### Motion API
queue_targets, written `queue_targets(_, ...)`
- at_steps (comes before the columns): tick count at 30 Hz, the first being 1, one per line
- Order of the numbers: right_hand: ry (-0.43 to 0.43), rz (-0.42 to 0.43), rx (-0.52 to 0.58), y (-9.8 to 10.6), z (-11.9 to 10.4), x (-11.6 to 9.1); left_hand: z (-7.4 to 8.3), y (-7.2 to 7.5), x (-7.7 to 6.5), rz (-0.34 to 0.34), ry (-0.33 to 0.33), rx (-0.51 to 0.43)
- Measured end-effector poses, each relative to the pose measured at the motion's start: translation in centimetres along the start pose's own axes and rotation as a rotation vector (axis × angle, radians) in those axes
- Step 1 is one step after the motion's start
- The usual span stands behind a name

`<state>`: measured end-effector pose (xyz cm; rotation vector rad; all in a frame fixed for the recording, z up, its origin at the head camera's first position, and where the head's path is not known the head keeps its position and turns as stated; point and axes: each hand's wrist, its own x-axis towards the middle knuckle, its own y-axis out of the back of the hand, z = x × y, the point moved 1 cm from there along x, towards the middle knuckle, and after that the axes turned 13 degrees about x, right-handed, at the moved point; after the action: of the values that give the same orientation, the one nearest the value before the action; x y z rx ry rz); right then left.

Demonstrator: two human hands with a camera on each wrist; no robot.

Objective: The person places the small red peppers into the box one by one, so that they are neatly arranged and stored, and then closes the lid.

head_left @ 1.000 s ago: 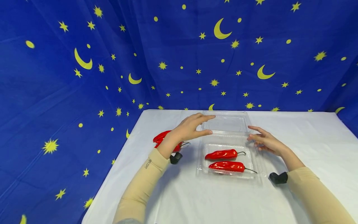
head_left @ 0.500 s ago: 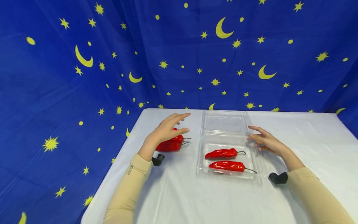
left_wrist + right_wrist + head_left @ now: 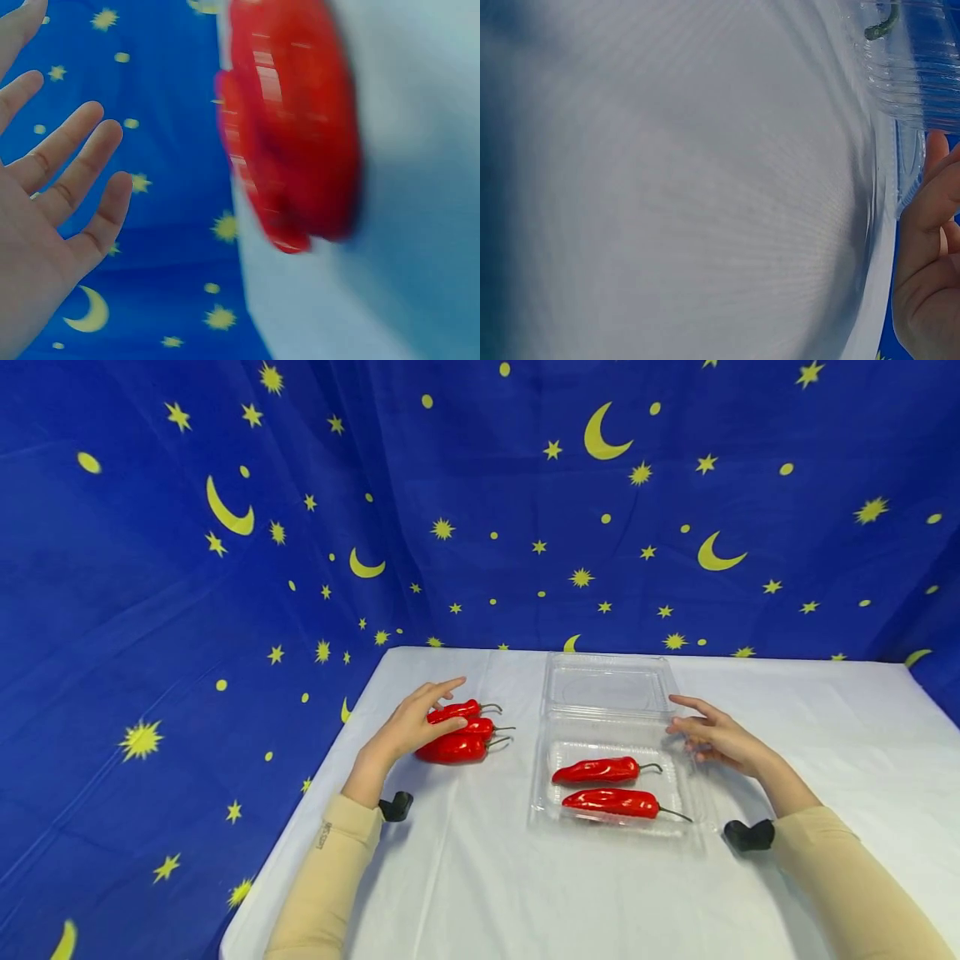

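Three red peppers [image 3: 452, 748] lie in a group on the left of the table. My left hand [image 3: 408, 722] hovers over them with fingers spread, partly covering their left ends. In the left wrist view that hand [image 3: 52, 195] is apart from the blurred red peppers [image 3: 300, 127]. Two more red peppers [image 3: 611, 802] with stems to the right lie side by side in the base of a hinged clear plastic container [image 3: 542, 777]. Its lid [image 3: 609, 685] is folded back, away from me. By the container's right side my right hand [image 3: 720, 739] is held with loosely bent fingers and grips nothing.
A white cloth covers the table [image 3: 487, 877]. A blue curtain [image 3: 480, 510] with yellow moons and stars hangs along the back and left. Each wrist wears a black camera mount, such as the left mount [image 3: 396, 807].
My left hand has moved left, from beside the container's lid to over the pepper group, whose right ends now show. My right hand has stayed in place by the container.
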<state>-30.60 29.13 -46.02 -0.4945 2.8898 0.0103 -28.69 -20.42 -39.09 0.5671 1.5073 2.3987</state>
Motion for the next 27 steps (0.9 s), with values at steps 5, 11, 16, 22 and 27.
queue_targets(5,0.006,-0.004,-0.009,-0.1,-0.1,0.0,-1.7,-1.8,-0.6,-0.044,0.019,-0.005)
queue_targets(11,0.008,-0.012,-0.007,0.0,-0.1,0.0,-2.4,-3.3,-1.2,-0.056,-0.020,-0.013)
queue_targets(16,0.014,-0.017,-0.010,0.0,0.0,0.0,-2.5,-4.2,-1.6,-0.070,-0.039,-0.008)
queue_targets(22,0.020,-0.023,-0.022,0.1,0.1,-0.1,-2.4,-4.9,-1.8,-0.136,-0.024,0.006)
queue_targets(27,0.021,-0.026,-0.020,0.1,0.0,0.0,-2.3,-5.2,-1.9,-0.176,-0.017,0.053)
